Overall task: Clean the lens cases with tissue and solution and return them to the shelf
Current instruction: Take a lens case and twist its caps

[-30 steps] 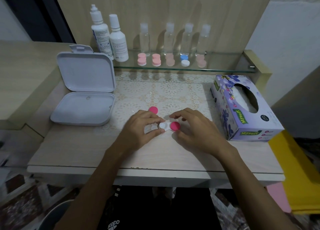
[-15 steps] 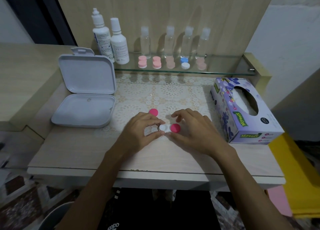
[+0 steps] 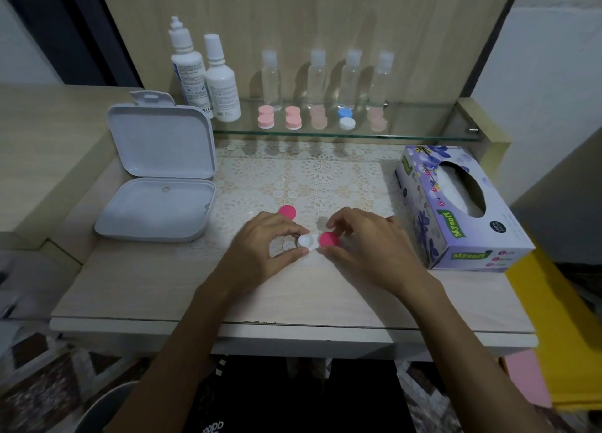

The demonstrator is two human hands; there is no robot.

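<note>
Item: lens case (image 3: 308, 241), on surface (image 3: 163, 289), centre. Left hand (image 3: 260, 253) grip pinches white well; right hand (image 3: 368, 247) grip pinches pink cap (image 3: 329, 239), unchanged. Loose pink cap (image 3: 287, 212) behind. Opening continues; tissue box (image 3: 456, 237), glass shelf (image 3: 423, 136) untouched.

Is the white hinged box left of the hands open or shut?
Open. The white box has its lid raised upright behind the base, whose shallow inside shows nothing in it.
</note>
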